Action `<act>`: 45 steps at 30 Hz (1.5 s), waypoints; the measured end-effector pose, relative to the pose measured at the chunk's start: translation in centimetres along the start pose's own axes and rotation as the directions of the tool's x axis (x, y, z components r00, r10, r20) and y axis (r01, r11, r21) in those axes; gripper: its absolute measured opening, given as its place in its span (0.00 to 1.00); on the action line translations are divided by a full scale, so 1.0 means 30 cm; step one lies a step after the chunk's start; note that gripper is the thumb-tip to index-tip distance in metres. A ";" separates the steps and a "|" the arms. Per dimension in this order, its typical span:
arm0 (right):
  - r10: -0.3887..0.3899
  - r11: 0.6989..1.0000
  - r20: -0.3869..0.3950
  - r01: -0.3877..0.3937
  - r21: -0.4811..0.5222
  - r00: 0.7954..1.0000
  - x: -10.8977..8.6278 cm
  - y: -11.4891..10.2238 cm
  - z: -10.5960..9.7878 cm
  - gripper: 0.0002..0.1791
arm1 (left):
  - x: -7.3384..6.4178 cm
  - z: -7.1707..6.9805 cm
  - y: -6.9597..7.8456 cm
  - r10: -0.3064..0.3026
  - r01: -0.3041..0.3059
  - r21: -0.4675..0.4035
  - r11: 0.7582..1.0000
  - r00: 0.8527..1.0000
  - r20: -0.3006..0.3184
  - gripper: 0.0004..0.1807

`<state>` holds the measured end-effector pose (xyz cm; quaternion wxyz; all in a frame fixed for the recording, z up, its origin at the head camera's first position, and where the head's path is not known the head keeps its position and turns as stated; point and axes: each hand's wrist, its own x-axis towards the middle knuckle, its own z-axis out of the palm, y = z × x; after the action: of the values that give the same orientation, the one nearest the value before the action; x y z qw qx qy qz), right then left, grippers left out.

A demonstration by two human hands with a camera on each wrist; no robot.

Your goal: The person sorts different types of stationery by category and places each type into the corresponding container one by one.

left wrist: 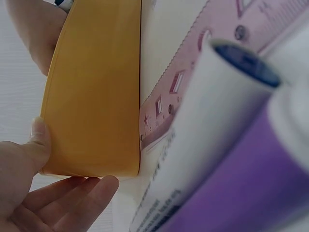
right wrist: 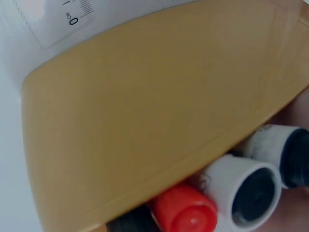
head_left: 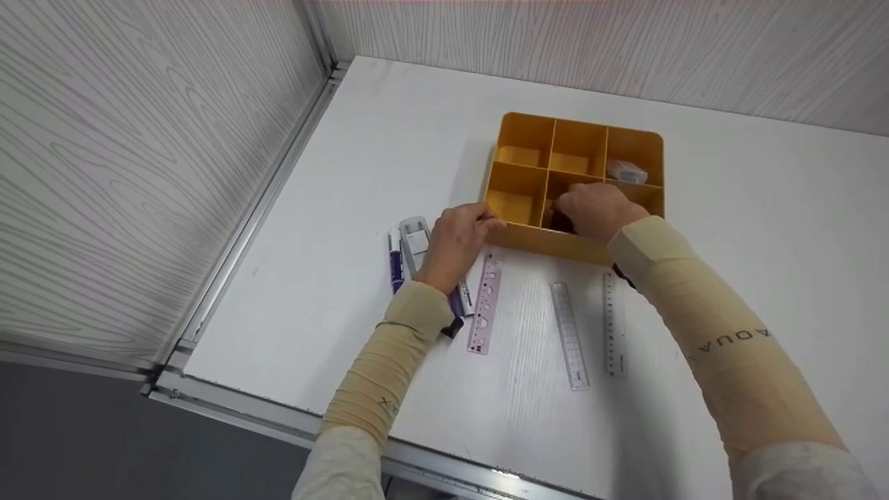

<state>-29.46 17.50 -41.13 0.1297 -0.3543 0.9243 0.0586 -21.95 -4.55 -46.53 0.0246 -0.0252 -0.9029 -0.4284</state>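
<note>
1. While the left hand (head_left: 458, 239) braced the yellow box (head_left: 542, 243) at its near left corner, the right hand (head_left: 597, 208) reached down into the box's near middle compartment.
2. The left fingers were partly spread around that corner, the thumb at the rim and the others along the outside of the left wall, so they had hold of the box.
3. The right fingers dipped behind the compartment walls; how far they were open, and whether they had hold of anything, could not be told.
4. The box sat on the white worktop (head_left: 312, 208), with a small clear-and-white item (head_left: 626, 171) in its far right compartment.
5. Inside the box's near wall, a red-ended marker (right wrist: 188, 212) and white markers with dark ends (right wrist: 241, 188) stuck up past the rim.
6. In front of the box lay a pink ruler (head_left: 485, 305), a clear ruler (head_left: 570, 337) and a second transparent ruler (head_left: 611, 326).
7. Left of the box, partly behind the left hand, lay a grey case (head_left: 417, 239), with a blue-and-white marker (head_left: 396, 257) just beside it.
</note>
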 end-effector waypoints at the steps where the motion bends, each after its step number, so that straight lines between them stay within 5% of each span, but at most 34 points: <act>1: 0.000 1.000 -0.004 0.000 0.016 1.000 -0.001 0.004 0.002 0.10 | 0.000 0.001 0.000 0.003 -0.003 -0.001 1.000 1.000 0.001 0.11; 14: 0.027 0.971 -0.117 0.002 0.241 0.993 -0.055 0.012 -0.025 0.13 | 0.006 0.006 0.002 0.019 -0.019 0.036 0.999 1.000 -0.009 0.12; 17: 0.016 0.958 -0.194 0.040 0.284 0.981 -0.092 0.008 -0.028 0.12 | 0.005 0.007 0.002 0.014 -0.014 0.034 0.999 1.000 -0.008 0.12; 19: -0.017 0.952 -0.298 0.107 0.288 0.955 -0.119 0.011 -0.026 0.12 | 0.005 0.009 0.002 0.011 -0.011 0.033 0.999 1.000 -0.008 0.12; 22: -0.054 0.951 -0.458 0.186 0.248 0.887 -0.157 0.022 -0.021 0.13 | 0.008 0.011 0.003 0.002 -0.002 0.029 1.000 1.000 -0.005 0.12; 26: -0.029 0.950 -0.588 0.205 0.234 0.809 -0.208 0.036 -0.016 0.15 | 0.009 0.011 0.010 -0.009 0.009 0.022 1.000 1.000 0.004 0.12; 32: 0.104 0.936 -0.674 0.156 0.314 0.731 -0.290 0.048 0.005 0.12 | 0.008 0.012 0.012 -0.009 0.009 0.023 1.000 1.000 -0.006 0.11; 37: 0.239 0.919 -0.677 0.063 0.389 0.696 -0.364 0.058 0.053 0.15 | 0.009 0.010 0.007 0.013 -0.012 0.019 1.000 1.000 -0.007 0.12; 41: 0.383 0.861 -0.608 -0.030 0.508 0.696 -0.409 0.068 0.100 0.15 | 0.008 0.006 0.000 0.017 -0.017 0.010 1.000 1.000 -0.006 0.12; 45: 0.506 0.729 -0.442 -0.094 0.678 0.741 -0.430 0.077 0.148 0.20 | 0.006 0.002 -0.007 0.012 -0.012 0.014 1.000 1.000 -0.009 0.13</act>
<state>-20.89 28.36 -41.73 -0.0740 -0.1275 0.9291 -0.3393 -22.15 -4.63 -46.72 0.0314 -0.0286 -0.9055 -0.4221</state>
